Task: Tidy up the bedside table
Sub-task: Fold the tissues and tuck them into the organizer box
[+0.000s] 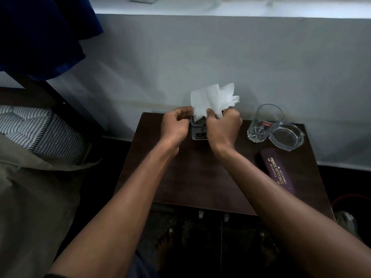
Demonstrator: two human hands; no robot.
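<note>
White tissues (210, 101) were gripped by the left hand (176, 125) and right hand (223, 127) over a small grey holder (197, 133) on the worktop (200, 177).

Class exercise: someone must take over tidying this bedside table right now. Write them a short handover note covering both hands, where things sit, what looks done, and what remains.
Left hand and right hand: both pinch the white paper tissues above the small grey holder at the back of the dark wooden bedside table.
Right side: clear drinking glass, clear glass ashtray, purple spectacle case.
Done: those three look placed together.
Left: probably seat the tissues in the holder.
</note>
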